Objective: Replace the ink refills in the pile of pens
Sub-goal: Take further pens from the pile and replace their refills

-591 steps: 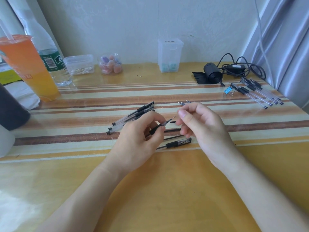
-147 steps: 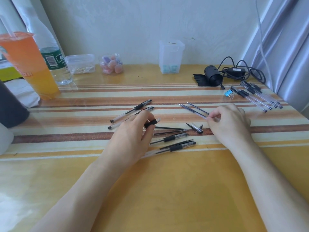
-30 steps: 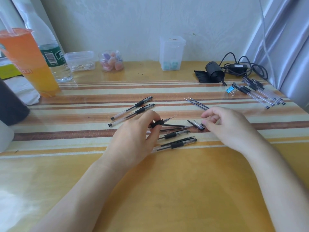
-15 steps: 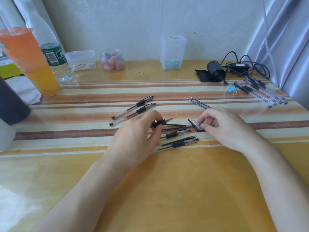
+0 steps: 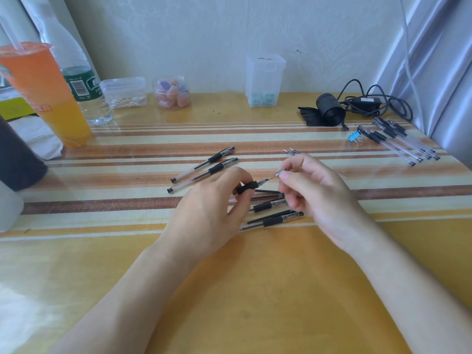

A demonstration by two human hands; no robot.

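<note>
Head view: the left hand [image 5: 212, 208] grips one pen [image 5: 246, 189] by its black grip sleeve, just above the table [image 5: 255, 290], with the refill point sticking out toward the right. The right hand [image 5: 316, 198] pinches one small metal tip cone [image 5: 280, 172] between thumb and forefinger, just beside that point. Two whole pens [image 5: 204, 164] lie side by side left of the hands. Two more pens [image 5: 270, 206] lie under the hands among dark loose refills, partly hidden. Two refill tips [image 5: 291, 150] show behind the right hand. A packed row of pens [image 5: 398, 141], about five, lies far right beside one blue binder clip [image 5: 353, 137]. Half a second earlier the right hand was down at the table picking up the cone; now it is raised to the held pen, which has barely shifted.
</note>
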